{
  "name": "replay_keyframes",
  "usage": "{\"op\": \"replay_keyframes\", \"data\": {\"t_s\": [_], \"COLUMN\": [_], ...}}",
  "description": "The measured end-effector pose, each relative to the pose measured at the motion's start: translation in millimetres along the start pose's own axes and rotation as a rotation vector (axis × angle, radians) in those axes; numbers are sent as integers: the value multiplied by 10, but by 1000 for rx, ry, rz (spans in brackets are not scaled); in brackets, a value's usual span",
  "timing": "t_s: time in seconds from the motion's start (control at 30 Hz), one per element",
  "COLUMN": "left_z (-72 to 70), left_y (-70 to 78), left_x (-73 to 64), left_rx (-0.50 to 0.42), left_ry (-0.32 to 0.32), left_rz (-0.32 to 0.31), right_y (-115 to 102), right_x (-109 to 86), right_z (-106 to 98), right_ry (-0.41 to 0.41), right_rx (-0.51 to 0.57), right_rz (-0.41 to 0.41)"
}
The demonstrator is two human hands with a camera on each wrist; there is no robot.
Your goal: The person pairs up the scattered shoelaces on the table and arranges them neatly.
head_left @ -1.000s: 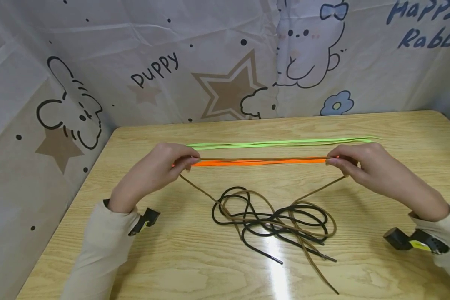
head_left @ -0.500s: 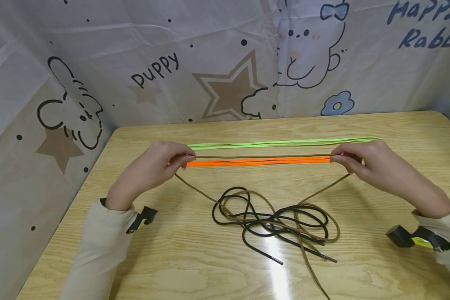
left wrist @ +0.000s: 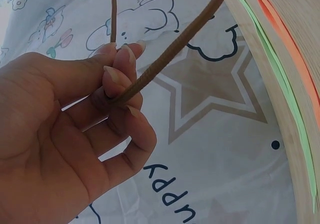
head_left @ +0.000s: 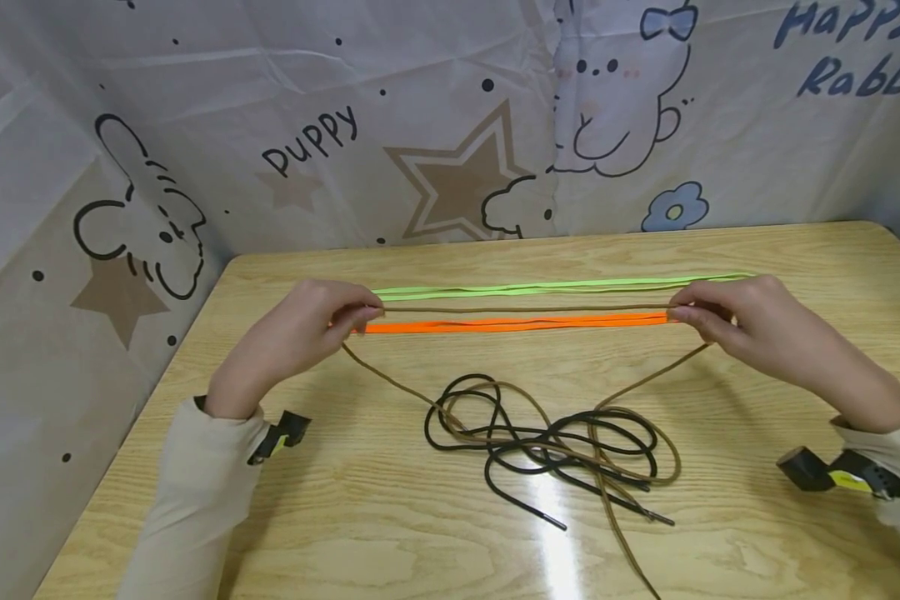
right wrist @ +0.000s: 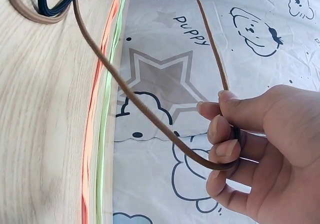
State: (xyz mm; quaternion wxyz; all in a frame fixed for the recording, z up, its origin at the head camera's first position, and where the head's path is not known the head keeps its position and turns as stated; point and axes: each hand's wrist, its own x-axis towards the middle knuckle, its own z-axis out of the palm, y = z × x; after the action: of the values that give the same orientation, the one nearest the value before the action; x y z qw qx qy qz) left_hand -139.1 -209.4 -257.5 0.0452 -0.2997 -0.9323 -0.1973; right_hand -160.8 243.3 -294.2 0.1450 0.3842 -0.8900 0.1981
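A thin brown shoelace (head_left: pixel 525 309) runs nearly straight between the two hands, above the table. The left hand (head_left: pixel 300 321) pinches one part of it between thumb and fingers; in the left wrist view the brown cord (left wrist: pixel 172 49) also passes through the curled fingers. At the other side the right hand (head_left: pixel 746 325) pinches the same lace, which loops out past its lower fingers in the right wrist view (right wrist: pixel 145 109). From both hands the lace slopes down to a loose pile, tangled with a black shoelace (head_left: pixel 525 500).
An orange flat lace (head_left: pixel 495 325) lies straight across the wooden table (head_left: pixel 345 517), partly behind the hands. Beyond it lies a green flat lace (head_left: pixel 570 286). A printed cloth (head_left: pixel 435 100) hangs behind the table's far edge.
The hands have drawn slightly apart and a little farther from the person. The held stretch of brown lace is longer and now sits between the orange and green laces in view.
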Motion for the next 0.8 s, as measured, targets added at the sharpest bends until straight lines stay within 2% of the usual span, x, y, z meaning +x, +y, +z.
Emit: {"op": "replay_keyframes", "data": {"t_s": [0.43,0.8], "left_z": [-35,-64], "left_y": [-45,-100], "left_x": [-22,-37], "left_rx": [5,8], "left_ry": [2,10], "left_rz": [-28,-39], "right_y": [53,82], "right_x": [-17,-17], "right_z": [-8,-27], "right_ry": [17,1], "right_rx": [-55,-66], "right_rz": [7,14]}}
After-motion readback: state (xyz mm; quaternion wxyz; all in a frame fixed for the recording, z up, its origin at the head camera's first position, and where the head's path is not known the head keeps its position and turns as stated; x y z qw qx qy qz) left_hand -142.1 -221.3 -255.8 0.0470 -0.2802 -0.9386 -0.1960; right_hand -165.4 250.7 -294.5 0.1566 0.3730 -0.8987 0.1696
